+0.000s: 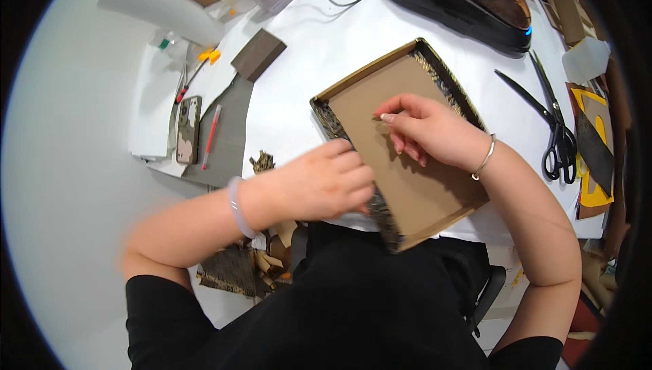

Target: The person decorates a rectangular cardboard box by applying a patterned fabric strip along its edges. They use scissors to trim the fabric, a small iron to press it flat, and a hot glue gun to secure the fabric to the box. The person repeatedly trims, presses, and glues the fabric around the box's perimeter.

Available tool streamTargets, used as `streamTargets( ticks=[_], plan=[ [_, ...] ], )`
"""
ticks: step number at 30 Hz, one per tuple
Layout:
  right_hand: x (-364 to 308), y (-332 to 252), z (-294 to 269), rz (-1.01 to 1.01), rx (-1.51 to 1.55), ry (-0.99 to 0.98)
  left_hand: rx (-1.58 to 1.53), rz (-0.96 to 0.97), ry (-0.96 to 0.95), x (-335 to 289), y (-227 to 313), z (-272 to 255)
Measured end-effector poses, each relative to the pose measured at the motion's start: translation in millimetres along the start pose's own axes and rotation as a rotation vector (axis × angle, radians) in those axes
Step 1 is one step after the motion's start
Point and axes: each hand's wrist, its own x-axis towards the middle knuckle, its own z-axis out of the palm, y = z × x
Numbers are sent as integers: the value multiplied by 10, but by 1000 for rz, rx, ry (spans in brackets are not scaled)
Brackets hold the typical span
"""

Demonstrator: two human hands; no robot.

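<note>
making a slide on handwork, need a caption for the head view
Left hand at the black-and-gold side of a shallow cardboard tray, right hand over its brown base.

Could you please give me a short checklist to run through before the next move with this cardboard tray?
1. Shallow brown cardboard tray with black-and-gold patterned sides, open side up: ok.
2. Tray wholly within the edge of the white-covered table: not ok; its near corner shows over the black clothing.
3. Bare left hand's grip on the tray's left side: cannot tell; its fingertips are hidden.
4. Bare right hand free of small pieces: cannot tell at this size.
5. Long black metal scissors away from the tray: ok, to its right.
6. Scissors closed: not ok; the blades are spread.
</note>
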Motion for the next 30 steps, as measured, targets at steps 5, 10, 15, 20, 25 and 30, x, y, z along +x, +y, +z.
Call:
streamTargets(
  ticks=[5, 10, 15, 20, 25, 30],
  plan=[
    [-107, 3, 293, -107, -421, 221, -86, -242, 257, 333, 763, 304],
    [-22, 52, 583, -318, -581, 230, -265, -485, 493, 80, 877, 77],
    [167, 10, 732, -365, -588, 259, -190, -908, 686, -443, 441, -86],
    [256, 31, 843, -321, -576, 303, -329, -948, 537, -563, 207, -173],
    [279, 96, 904, -361, -560, 329, -352, -850, 403, -440, 68, -233],
    [264, 97, 897, -352, -506, 280, -335, -835, 224, -377, -64, -402]
  ],
)
